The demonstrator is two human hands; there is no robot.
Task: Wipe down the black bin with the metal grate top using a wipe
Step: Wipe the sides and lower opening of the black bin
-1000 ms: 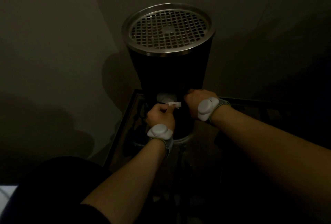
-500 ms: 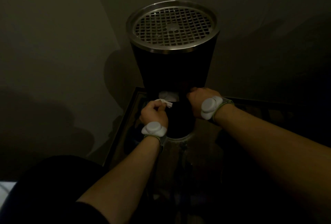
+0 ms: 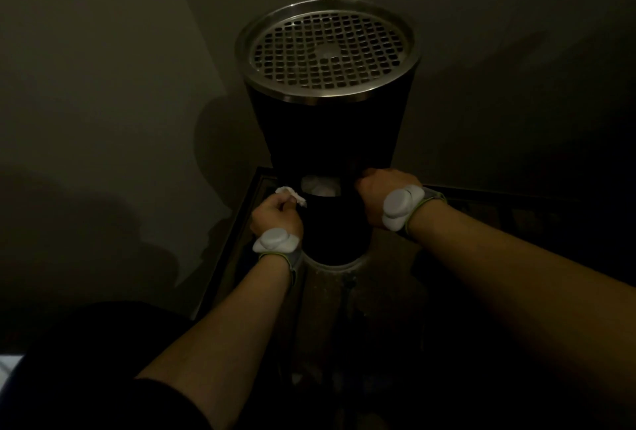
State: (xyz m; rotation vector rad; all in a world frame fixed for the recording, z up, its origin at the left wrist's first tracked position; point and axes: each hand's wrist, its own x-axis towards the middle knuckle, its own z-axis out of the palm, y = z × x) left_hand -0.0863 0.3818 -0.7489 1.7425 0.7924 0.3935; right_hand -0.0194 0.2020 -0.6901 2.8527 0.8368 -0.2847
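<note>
Left hand [image 3: 275, 214] pinches wipe [image 3: 290, 195] against black bin [image 3: 330, 140]; right hand [image 3: 380, 193] clenched on its side, bracing; better firm overlapping strokes with the bin held steady.

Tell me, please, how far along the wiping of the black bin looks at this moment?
Done: nothing can be confirmed; the light is too dim to show cleaned areas. In hand: the left hand holds the white wipe at the lower left side of the black bin, while the right hand grips its right side. Left: seemingly the upper body and the metal grate top, which no hand touches.
</note>
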